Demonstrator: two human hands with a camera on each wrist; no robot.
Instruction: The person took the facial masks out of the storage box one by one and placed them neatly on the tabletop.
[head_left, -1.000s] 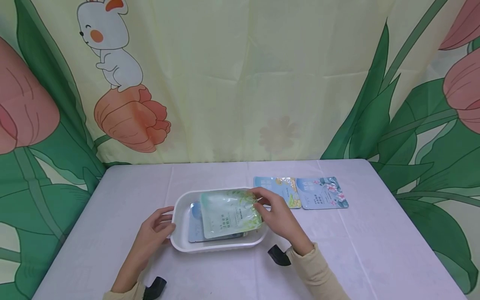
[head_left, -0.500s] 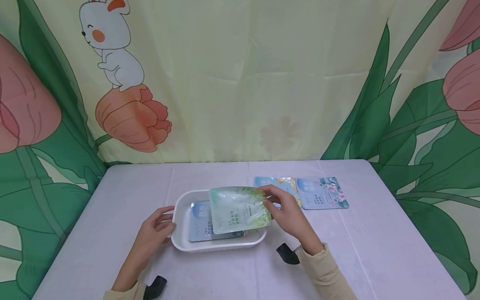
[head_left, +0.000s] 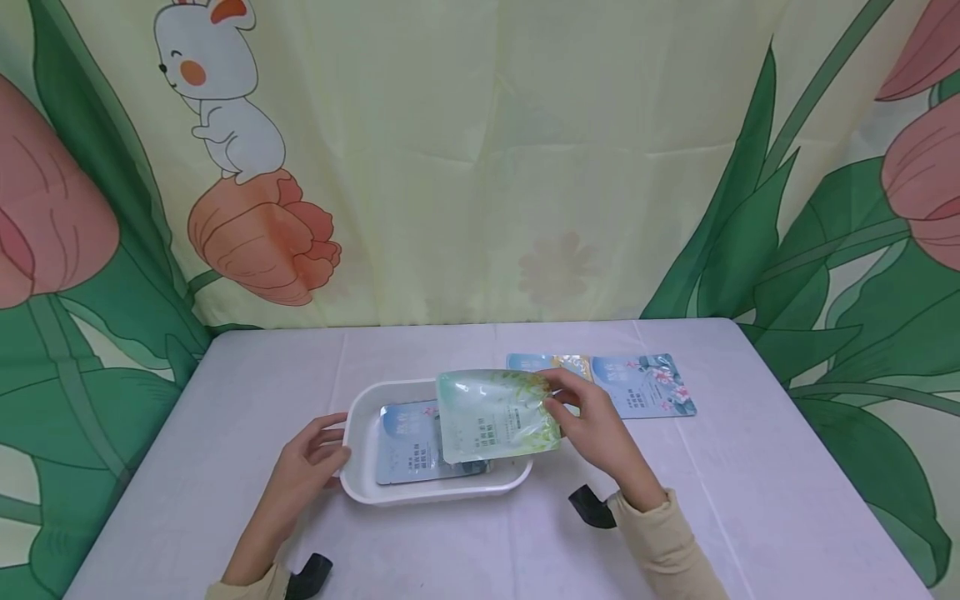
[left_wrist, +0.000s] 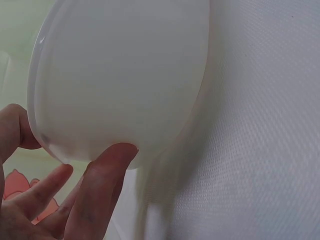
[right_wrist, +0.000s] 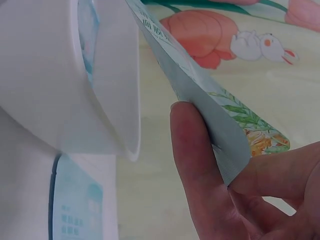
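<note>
My right hand pinches the right edge of a pale green sheet mask packet, printed with leaves. In the right wrist view, thumb and fingers grip this packet's corner beside the tray's end. The packet is raised over the right part of a white tray and overhangs its right rim. Inside the tray lies a blue sheet mask packet, partly hidden by the green one. At the tray's left end, my left hand holds the rim; in the left wrist view the thumb presses the outer wall.
Two more packets lie at the back right of the table: a blue one with pink flowers and a blue-yellow one, mostly covered by the green packet and right hand. A white cloth covers the table. A printed curtain hangs behind.
My right hand has drawn the green packet rightward and slightly up, uncovering more of the blue packet in the tray. The left hand and the tray stay in place.
</note>
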